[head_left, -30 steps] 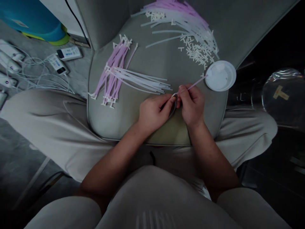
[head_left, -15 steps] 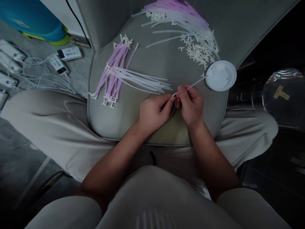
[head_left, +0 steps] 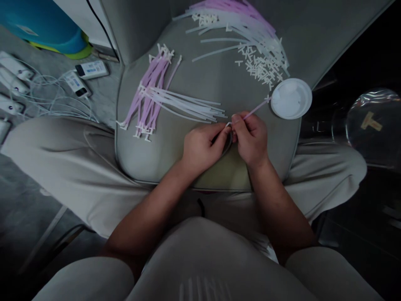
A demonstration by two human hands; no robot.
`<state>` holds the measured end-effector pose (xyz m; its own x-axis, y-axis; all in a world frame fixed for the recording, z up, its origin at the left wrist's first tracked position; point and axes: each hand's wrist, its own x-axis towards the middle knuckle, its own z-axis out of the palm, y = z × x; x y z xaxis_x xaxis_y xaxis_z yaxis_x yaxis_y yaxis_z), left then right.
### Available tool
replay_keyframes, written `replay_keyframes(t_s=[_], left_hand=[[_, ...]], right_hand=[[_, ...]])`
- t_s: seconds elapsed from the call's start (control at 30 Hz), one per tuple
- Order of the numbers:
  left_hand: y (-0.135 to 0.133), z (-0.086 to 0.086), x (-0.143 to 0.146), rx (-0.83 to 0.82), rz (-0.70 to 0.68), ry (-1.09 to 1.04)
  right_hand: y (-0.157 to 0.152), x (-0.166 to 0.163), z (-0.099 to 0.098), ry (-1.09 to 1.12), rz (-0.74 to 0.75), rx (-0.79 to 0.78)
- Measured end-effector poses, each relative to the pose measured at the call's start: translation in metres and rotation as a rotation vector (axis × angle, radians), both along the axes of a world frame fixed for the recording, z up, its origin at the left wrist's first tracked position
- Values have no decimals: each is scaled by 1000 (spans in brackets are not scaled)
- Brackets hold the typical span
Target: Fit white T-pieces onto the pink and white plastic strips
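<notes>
My left hand (head_left: 203,147) is closed in a pinch around a whitish tube, its loose part curving below the fingers. Close beside it, my right hand (head_left: 251,138) pinches a thin pink tube (head_left: 255,110), which sticks out up and to the right with a small white connector (head_left: 267,98) near its far end. The fingertips of both hands almost meet at a small white piece (head_left: 229,124); they hide how it joins the tubes. To the left lie joined pink tubes (head_left: 152,88) with white connectors, and white tubes (head_left: 191,106) extend from them toward my hands.
A shallow white dish (head_left: 291,98) stands on the grey chair seat (head_left: 144,161) at right. Beyond it are a heap of white connectors (head_left: 261,67) and a fan of loose white and pink tubes (head_left: 244,25). Cables and white devices (head_left: 92,70) lie on the floor at left.
The pink tube's far end has shifted slightly left, toward my hands, and my right hand has moved a touch left. My left hand keeps its pinch almost in place.
</notes>
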<state>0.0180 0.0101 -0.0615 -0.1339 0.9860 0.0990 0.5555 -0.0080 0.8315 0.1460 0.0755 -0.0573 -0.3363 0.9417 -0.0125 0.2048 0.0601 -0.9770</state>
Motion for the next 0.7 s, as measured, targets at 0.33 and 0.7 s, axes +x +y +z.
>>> replay_keyframes(t_s=[0.33,0.7], left_hand=[[0,1,1,22,14,4],[-1,-4,3,56,64,-74]], right_hand=[[0,0,-2,24,8,41],[-1,-3,-2,31,-44,50]])
